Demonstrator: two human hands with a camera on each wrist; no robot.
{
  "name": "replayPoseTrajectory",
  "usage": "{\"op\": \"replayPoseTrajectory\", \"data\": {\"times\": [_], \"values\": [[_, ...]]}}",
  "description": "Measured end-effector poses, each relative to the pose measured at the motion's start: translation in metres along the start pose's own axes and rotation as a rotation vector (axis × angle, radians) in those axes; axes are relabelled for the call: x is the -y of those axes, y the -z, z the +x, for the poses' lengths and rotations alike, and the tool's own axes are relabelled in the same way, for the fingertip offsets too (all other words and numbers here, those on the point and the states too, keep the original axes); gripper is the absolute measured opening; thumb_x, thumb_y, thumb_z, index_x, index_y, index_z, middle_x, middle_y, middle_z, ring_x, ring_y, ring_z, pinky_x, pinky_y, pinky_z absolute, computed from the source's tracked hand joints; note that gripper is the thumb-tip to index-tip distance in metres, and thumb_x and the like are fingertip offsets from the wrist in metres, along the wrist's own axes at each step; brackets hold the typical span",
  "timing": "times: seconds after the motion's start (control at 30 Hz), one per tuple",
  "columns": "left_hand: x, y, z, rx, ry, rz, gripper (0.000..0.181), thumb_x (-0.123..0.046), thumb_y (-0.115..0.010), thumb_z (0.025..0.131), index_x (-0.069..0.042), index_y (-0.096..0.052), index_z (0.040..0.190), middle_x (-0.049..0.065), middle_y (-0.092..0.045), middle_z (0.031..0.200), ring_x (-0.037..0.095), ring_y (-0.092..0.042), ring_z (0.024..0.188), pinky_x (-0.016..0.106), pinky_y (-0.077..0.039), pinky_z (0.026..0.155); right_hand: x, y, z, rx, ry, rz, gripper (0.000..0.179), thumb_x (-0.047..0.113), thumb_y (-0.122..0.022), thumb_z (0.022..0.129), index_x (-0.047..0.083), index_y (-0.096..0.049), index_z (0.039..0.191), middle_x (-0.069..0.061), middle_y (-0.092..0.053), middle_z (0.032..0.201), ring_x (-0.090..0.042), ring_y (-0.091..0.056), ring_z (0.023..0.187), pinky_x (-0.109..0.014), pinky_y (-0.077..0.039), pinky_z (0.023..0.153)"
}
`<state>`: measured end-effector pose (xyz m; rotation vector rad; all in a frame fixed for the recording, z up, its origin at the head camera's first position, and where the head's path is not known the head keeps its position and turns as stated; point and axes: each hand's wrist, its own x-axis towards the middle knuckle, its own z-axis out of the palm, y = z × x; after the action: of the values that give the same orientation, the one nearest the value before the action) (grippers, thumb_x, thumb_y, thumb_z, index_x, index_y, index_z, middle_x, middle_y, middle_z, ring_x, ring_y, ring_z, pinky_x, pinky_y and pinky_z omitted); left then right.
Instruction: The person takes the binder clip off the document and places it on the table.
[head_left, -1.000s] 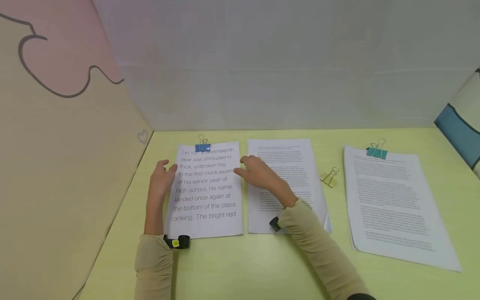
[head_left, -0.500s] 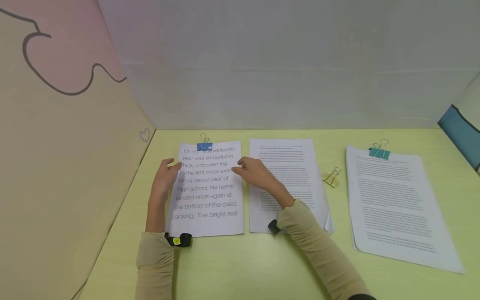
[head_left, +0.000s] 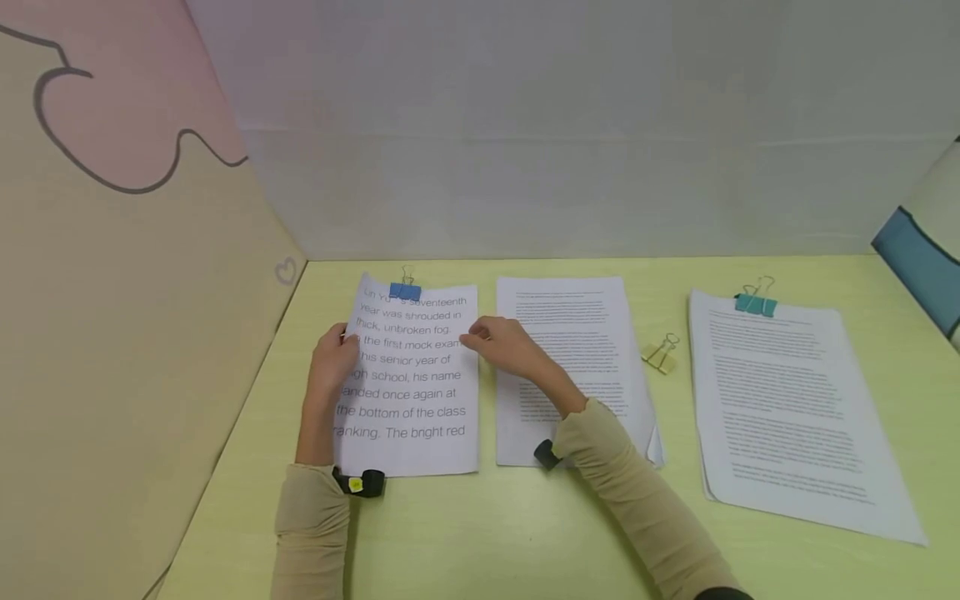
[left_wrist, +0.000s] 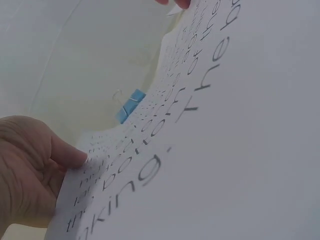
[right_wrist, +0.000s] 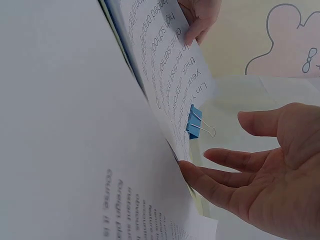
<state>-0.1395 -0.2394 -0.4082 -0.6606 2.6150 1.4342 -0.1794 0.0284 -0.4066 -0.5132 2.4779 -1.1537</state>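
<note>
A large-print sheaf of paper (head_left: pixel 408 454) lies at the left of the table, with a blue binder clip (head_left: pixel 405 292) on its top edge. Its left side is lifted and curves up. My left hand (head_left: pixel 332 360) grips that side, thumb (left_wrist: pixel 70 152) on the printed face and the other fingers behind it. At the opposite side, my right hand (head_left: pixel 510 346) is beside the right edge. Its thumb stands apart from its fingers in the right wrist view, and a fingertip (right_wrist: pixel 187 170) is at the paper's edge; whether it touches cannot be told.
An unclipped small-print stack (head_left: pixel 517 446) lies under my right forearm. To its right are a loose yellow binder clip (head_left: pixel 660 360) and another stack (head_left: pixel 787 400) with a teal binder clip (head_left: pixel 755 305). Walls (head_left: pixel 570 200) stand behind the table and on the left.
My left hand has closed on the left side of the clipped sheaf and raised it, and the sheaf's right edge has shifted slightly left. My right hand has moved slightly left.
</note>
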Motion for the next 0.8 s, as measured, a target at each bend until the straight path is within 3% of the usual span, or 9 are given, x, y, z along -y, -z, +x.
{"op": "replayPoseTrajectory", "data": {"times": [0.17, 0.33, 0.63, 0.8], "values": [[0.0, 0.001, 0.0, -0.065, -0.043, -0.011, 0.044, -0.017, -0.035, 0.11, -0.001, -0.051, 0.147, 0.017, -0.062, 0.106, 0.02, -0.06, 0.079, 0.03, -0.048, 0.066, -0.005, 0.008, -0.001, 0.027, 0.044, 0.007, 0.042, 0.032, -0.056, 0.106, -0.002, -0.066, 0.129, -0.017, -0.069, 0.126, -0.029, -0.067, 0.108, -0.042, -0.053, 0.094], [-0.001, 0.006, -0.001, -0.102, -0.082, -0.036, 0.041, -0.018, -0.037, 0.111, -0.005, -0.055, 0.145, 0.015, -0.062, 0.104, 0.02, -0.059, 0.077, 0.028, -0.047, 0.063, -0.013, 0.023, -0.003, -0.003, 0.08, 0.078, 0.04, 0.03, -0.055, 0.107, -0.001, -0.065, 0.129, -0.017, -0.07, 0.12, -0.028, -0.068, 0.094, -0.039, -0.055, 0.085], [-0.01, 0.011, -0.008, -0.151, -0.148, -0.128, 0.038, -0.02, -0.04, 0.112, -0.009, -0.06, 0.142, 0.012, -0.063, 0.104, 0.017, -0.058, 0.078, 0.026, -0.046, 0.066, -0.018, 0.053, -0.012, -0.152, 0.1, 0.229, 0.039, 0.026, -0.055, 0.108, -0.005, -0.06, 0.133, -0.026, -0.067, 0.124, -0.041, -0.067, 0.109, -0.052, -0.056, 0.092], [-0.017, 0.008, -0.011, -0.154, -0.232, -0.065, 0.034, -0.015, -0.043, 0.11, -0.006, -0.065, 0.135, 0.016, -0.065, 0.103, 0.02, -0.056, 0.079, 0.028, -0.045, 0.07, -0.017, 0.059, -0.015, -0.206, 0.101, 0.221, 0.045, 0.027, -0.065, 0.104, -0.001, -0.058, 0.138, -0.02, -0.065, 0.13, -0.035, -0.062, 0.12, -0.05, -0.053, 0.099]]}}
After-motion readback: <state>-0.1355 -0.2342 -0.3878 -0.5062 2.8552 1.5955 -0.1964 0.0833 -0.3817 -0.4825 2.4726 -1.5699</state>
